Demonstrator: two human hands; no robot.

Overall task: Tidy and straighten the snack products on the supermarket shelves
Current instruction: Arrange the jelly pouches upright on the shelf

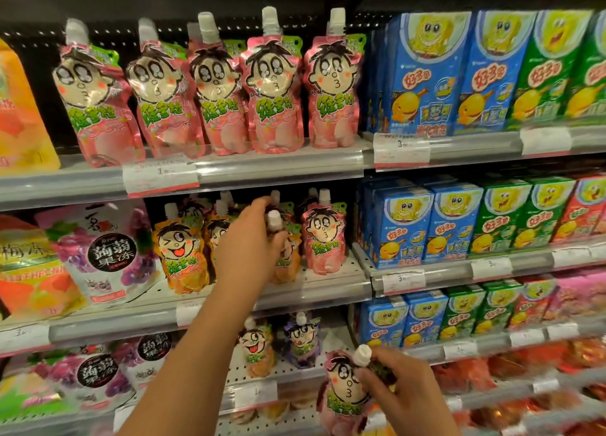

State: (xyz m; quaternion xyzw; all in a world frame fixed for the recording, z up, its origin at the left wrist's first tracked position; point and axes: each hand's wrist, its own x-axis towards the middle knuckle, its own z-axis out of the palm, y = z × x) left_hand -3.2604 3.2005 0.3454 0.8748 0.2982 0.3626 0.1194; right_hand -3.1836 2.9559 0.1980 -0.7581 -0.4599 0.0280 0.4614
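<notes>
On grey tiered shelves [282, 168], pouches [273, 97], seemingly jelly drinks.

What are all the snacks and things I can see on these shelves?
Pink pouches: five, pink with white caps, top shelf in a row.
Pink pouch: one, middle shelf, right of the left hand.
Orange pouches: at least two, middle shelf.
Grape jelly bags: white and purple, one on the middle shelf, more below.
Cartoon boxes: many, blue, green and red, right-hand shelves.
Price tags: several, white, on the shelf edges.
Yellow-orange bag: one, far left of the top shelf.
Left hand: grips a pouch's cap end, middle shelf.
Right hand: holds a pink pouch by its neck, lower right.
</notes>
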